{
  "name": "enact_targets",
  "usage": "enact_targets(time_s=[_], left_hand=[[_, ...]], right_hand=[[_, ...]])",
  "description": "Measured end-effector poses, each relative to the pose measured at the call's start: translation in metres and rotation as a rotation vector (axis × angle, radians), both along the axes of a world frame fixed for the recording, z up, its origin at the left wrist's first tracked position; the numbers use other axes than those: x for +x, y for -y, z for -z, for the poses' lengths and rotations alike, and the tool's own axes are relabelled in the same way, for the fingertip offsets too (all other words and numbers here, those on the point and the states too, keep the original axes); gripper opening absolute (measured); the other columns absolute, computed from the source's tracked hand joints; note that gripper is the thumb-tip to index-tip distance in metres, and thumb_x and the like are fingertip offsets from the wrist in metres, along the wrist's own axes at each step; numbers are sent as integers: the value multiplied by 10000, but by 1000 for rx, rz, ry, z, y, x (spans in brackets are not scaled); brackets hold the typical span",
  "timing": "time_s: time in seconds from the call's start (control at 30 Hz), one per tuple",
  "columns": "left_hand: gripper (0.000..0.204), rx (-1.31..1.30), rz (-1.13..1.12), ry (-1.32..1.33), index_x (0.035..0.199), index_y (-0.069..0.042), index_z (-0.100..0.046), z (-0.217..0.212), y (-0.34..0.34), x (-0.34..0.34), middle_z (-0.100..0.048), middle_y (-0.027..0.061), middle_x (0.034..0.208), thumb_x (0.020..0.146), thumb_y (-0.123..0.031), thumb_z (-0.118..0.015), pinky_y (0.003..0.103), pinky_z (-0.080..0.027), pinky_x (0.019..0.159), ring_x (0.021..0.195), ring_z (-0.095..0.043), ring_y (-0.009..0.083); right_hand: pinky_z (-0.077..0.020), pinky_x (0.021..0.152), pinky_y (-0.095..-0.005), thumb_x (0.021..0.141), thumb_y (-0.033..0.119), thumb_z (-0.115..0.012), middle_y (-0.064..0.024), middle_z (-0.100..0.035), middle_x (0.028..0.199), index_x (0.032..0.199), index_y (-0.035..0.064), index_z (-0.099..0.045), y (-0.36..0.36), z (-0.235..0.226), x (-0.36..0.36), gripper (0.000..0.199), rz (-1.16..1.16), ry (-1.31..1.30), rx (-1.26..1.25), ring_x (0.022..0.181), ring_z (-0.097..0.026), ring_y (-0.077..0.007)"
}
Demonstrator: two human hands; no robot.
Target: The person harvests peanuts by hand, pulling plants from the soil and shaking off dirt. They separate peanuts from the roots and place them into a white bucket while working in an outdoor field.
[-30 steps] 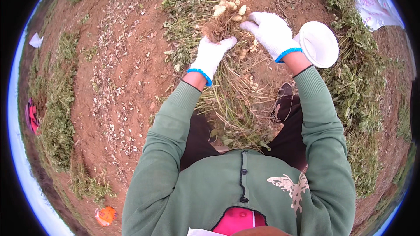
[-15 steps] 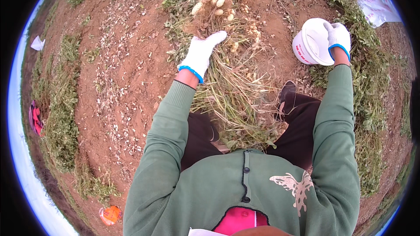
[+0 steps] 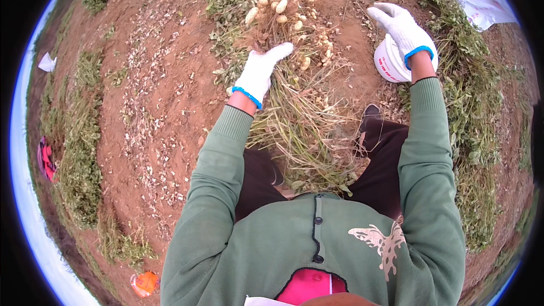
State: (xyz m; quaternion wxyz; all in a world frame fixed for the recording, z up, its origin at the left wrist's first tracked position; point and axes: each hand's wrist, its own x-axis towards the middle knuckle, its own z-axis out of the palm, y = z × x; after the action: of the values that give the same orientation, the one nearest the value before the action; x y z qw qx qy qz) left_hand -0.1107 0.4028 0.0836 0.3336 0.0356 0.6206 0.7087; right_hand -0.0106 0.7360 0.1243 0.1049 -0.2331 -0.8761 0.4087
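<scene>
My left hand (image 3: pixel 258 70), in a white knit glove with a blue cuff, is closed round the stems of a peanut plant (image 3: pixel 300 105). Beyond the glove, pale peanuts (image 3: pixel 281 7) cling to its roots, and the leafy stems trail back between my legs. At the right, my right hand (image 3: pixel 403 27), gloved the same way, reaches above the far rim of a white bucket (image 3: pixel 388 63). Its fingers stretch out to the left, with nothing visible in them. The hand and wrist cover much of the bucket's mouth, so its contents are hidden.
More small peanuts (image 3: pixel 324 48) lie on uprooted plants ahead. Rows of pulled green vines (image 3: pixel 462 96) run along the right and left (image 3: pixel 79 170). A white sack (image 3: pixel 484 1) lies at the far right, an orange bag (image 3: pixel 145 283) at the lower left. My shoe (image 3: pixel 371 112) rests near the bucket.
My right hand has moved left from the bucket's right side, and its fingers have straightened out. The left hand keeps its hold on the peanut plant, almost unmoved.
</scene>
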Motion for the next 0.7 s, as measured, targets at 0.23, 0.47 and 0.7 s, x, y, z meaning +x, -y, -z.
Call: enact_targets(time_s=[0.23, 0.47, 0.7], left_hand=[[479, 50, 53, -108, 1227, 25, -669, -4, -11, 8, -699, 83, 1199, 826, -197, -810, 343, -491, 986, 1112, -640, 168], [538, 152, 89, -153, 1331, -15, -589, -2, -17, 19, -681, 74, 1223, 841, -110, -791, 336, -500, 995, 1098, -641, 162], [437, -30, -61, -162, 1153, 61, -688, -9, -15, 14, -721, 105, 1116, 845, -232, -792, 338, -514, 923, 1044, -658, 182]], right_hand=[[-491, 982, -406, 823, 663, -670, -211, -691, 1191, 1205, -32, -682, 127, -15, -15, 793, -246, -4, -18, 1123, -652, -342], [-519, 830, -471, 896, 475, -635, -191, -699, 932, 966, 39, -708, 145, -19, -13, 448, -151, -19, 133, 913, -660, -391], [-527, 830, -483, 941, 314, -574, -148, -708, 963, 1058, 108, -690, 155, -8, -14, 264, -385, 5, 489, 950, -670, -349]])
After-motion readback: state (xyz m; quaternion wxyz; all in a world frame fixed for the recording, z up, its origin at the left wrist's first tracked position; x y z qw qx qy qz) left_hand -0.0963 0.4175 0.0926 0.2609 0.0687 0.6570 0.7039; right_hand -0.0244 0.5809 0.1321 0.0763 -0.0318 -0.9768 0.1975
